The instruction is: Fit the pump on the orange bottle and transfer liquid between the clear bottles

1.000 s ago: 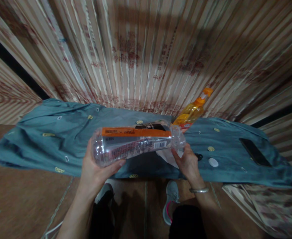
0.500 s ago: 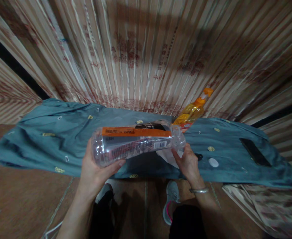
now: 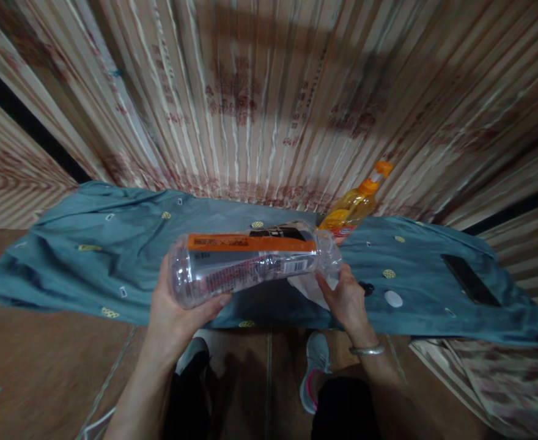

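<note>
A clear plastic bottle (image 3: 250,263) with an orange, black and silver label lies sideways in the air between my hands, above the cloth-covered surface. My left hand (image 3: 177,311) is wrapped round its base end, the thumb along the underside. At the neck end on the right, my right hand (image 3: 348,299) grips with thumb and fingers; part of those fingers is hidden behind the bottle. A piece of white tissue or paper (image 3: 312,290) shows below the neck, close to my right hand. Whether that hand touches it, I cannot tell.
Behind the neck stands an orange pump bottle (image 3: 349,211) of yellow liquid. A small black item (image 3: 367,288), a white disc (image 3: 393,299) and a dark phone (image 3: 471,280) lie to the right on the teal cloth (image 3: 126,250). A striped curtain (image 3: 250,122) hangs behind.
</note>
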A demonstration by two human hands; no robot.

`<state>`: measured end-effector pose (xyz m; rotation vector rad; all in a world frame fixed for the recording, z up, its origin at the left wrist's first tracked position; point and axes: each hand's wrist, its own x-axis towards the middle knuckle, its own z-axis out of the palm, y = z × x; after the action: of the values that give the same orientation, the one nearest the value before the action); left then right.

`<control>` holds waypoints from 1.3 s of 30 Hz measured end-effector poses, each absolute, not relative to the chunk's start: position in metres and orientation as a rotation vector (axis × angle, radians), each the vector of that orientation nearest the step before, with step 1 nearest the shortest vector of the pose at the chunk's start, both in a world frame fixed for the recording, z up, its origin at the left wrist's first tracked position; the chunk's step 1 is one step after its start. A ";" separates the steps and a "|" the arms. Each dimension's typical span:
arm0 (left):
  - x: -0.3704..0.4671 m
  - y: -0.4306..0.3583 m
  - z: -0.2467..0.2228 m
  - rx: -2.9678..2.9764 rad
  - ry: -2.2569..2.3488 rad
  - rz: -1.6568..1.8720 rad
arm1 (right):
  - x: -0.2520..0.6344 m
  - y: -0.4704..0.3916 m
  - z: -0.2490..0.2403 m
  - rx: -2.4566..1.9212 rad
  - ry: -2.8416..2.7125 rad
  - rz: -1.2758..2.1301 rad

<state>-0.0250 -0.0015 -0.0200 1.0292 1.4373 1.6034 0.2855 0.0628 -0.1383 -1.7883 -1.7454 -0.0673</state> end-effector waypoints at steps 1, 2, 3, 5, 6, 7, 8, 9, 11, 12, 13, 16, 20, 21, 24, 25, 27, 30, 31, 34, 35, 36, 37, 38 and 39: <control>-0.026 -0.002 -0.020 1.029 1.448 1.597 | 0.286 0.063 -0.138 -1.790 -1.746 -0.067; -0.026 -0.002 -0.020 1.028 1.462 1.593 | 0.286 0.063 -0.139 -1.792 -1.746 -0.066; -0.027 -0.002 -0.020 1.025 1.471 1.593 | 0.286 0.063 -0.139 -1.794 -1.747 -0.066; -0.027 -0.002 -0.019 1.021 1.472 1.594 | 0.285 0.063 -0.139 -1.795 -1.746 -0.073; -0.027 -0.002 -0.018 1.021 1.467 1.588 | 0.285 0.063 -0.138 -1.795 -1.744 -0.077; -0.027 -0.001 -0.018 1.021 1.462 1.583 | 0.285 0.063 -0.138 -1.794 -1.743 -0.080; -0.027 -0.001 -0.018 1.020 1.457 1.581 | 0.285 0.062 -0.138 -1.791 -1.744 -0.082; -0.027 -0.001 -0.017 1.021 1.453 1.579 | 0.285 0.062 -0.138 -1.789 -1.745 -0.082; -0.027 -0.001 -0.017 1.033 1.453 1.574 | 0.285 0.062 -0.137 -1.784 -1.752 -0.079; -0.027 -0.001 -0.017 1.041 1.455 1.576 | 0.285 0.062 -0.137 -1.782 -1.755 -0.077; -0.027 -0.002 -0.017 1.047 1.455 1.582 | 0.285 0.062 -0.137 -1.782 -1.757 -0.075; -0.026 -0.002 -0.018 1.051 1.448 1.587 | 0.286 0.063 -0.137 -1.781 -1.752 -0.073; -0.027 -0.001 -0.019 1.041 1.436 1.579 | 0.286 0.063 -0.138 -1.763 -1.759 -0.074; -0.027 -0.001 -0.019 1.045 1.438 1.582 | 0.286 0.063 -0.138 -1.758 -1.761 -0.072; -0.027 -0.001 -0.018 1.053 1.445 1.598 | 0.286 0.063 -0.139 -1.754 -1.755 -0.063; -0.027 -0.001 -0.018 1.051 1.441 1.599 | 0.286 0.063 -0.139 -1.758 -1.752 -0.061; -0.026 -0.001 -0.017 1.037 1.425 1.599 | 0.287 0.063 -0.139 -1.765 -1.747 -0.060; -0.025 -0.002 -0.017 1.012 1.425 1.590 | 0.287 0.063 -0.139 -1.775 -1.736 -0.059; -0.025 -0.002 -0.018 1.008 1.433 1.588 | 0.287 0.063 -0.139 -1.780 -1.728 -0.057; -0.025 -0.002 -0.018 1.011 1.456 1.581 | 0.287 0.063 -0.139 -1.785 -1.731 -0.051; -0.025 -0.002 -0.018 1.010 1.460 1.587 | 0.287 0.063 -0.139 -1.785 -1.732 -0.052; -0.025 -0.001 -0.019 1.010 1.463 1.592 | 0.286 0.063 -0.139 -1.788 -1.736 -0.051; -0.026 -0.001 -0.019 1.013 1.462 1.592 | 0.286 0.063 -0.139 -1.793 -1.737 -0.050; -0.027 -0.001 -0.020 1.019 1.459 1.588 | 0.286 0.063 -0.139 -1.801 -1.736 -0.048; -0.027 -0.001 -0.021 1.026 1.452 1.577 | 0.286 0.063 -0.139 -1.808 -1.736 -0.048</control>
<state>-0.0275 -0.0008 -0.0207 1.0258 1.4522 1.5770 0.2856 0.0630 -0.1392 -1.8080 -1.7363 -0.0475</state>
